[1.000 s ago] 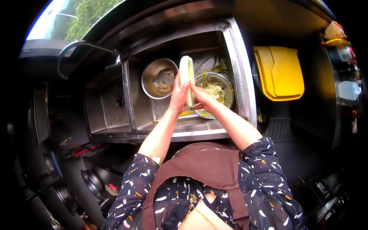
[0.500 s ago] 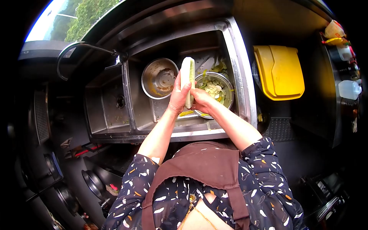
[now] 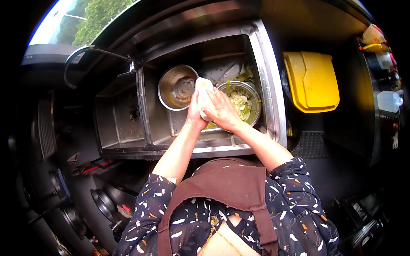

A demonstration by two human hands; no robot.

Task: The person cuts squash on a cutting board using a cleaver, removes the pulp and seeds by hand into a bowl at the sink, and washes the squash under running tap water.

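A long, pale, peeled vegetable (image 3: 203,86), rounded at its far end, is held between my hands above the sink; its exact kind is unclear. My left hand (image 3: 195,113) wraps its left side and underside. Over its right side and near end lies my right hand (image 3: 226,112), fingers stretched along it and thumb across it. Just right of my hands, a steel bowl (image 3: 259,104) holds peelings and pale scraps, partly covered by my right hand. To the left stands another steel bowl (image 3: 167,83) with brownish residue inside.
Both bowls stand in the right basin of a steel sink (image 3: 273,85). Green scraps (image 3: 244,76) lie behind the right bowl. A curved faucet (image 3: 92,49) reaches over from the left. A yellow lidded bin (image 3: 314,81) stands right of the sink.
The vegetable has turned from its hollow, greenish face to a smooth white side and come lower. My right hand has moved from its near end to lie over its side.
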